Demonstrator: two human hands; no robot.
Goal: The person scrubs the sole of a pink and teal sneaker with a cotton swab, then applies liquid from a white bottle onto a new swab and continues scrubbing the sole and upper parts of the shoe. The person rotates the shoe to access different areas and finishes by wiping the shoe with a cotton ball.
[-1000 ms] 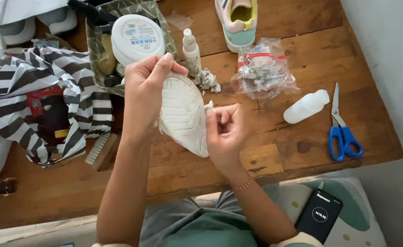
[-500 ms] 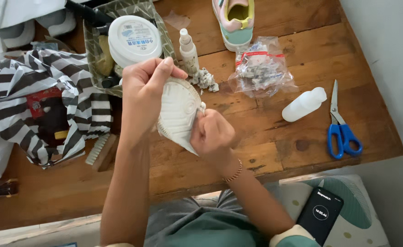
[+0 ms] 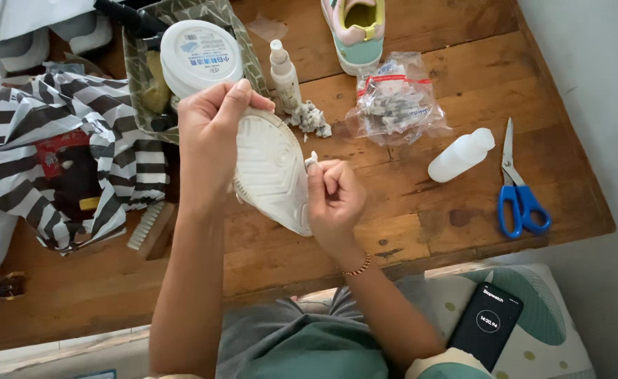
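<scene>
The right hand (image 3: pixel 333 200) is curled into a loose fist, thumb and forefinger pinching a small white wad (image 3: pixel 312 161) against the right edge of the shoe sole (image 3: pixel 272 170); half a second ago it sat lower and covered more of that edge, so it has slid up toward the middle of the sole, which reads as one stroke of a rubbing pass along the rim rather than a change of grip. The left hand (image 3: pixel 212 130) keeps its hold, fingers wrapped over the top end of the shoe, sole turned up above the wooden table (image 3: pixel 421 217) in front of the chest. The shoe itself has barely shifted. Just behind it stand a small spray bottle (image 3: pixel 284 72) and a clump of used wads (image 3: pixel 310 119), with a white round tub (image 3: pixel 201 55) in a patterned basket (image 3: pixel 242 42). Further right lie a clear bag (image 3: pixel 395 98), a white squeeze bottle (image 3: pixel 460 155) and blue-handled scissors (image 3: pixel 519 189); the second shoe (image 3: pixel 357 29) rests at the far edge
</scene>
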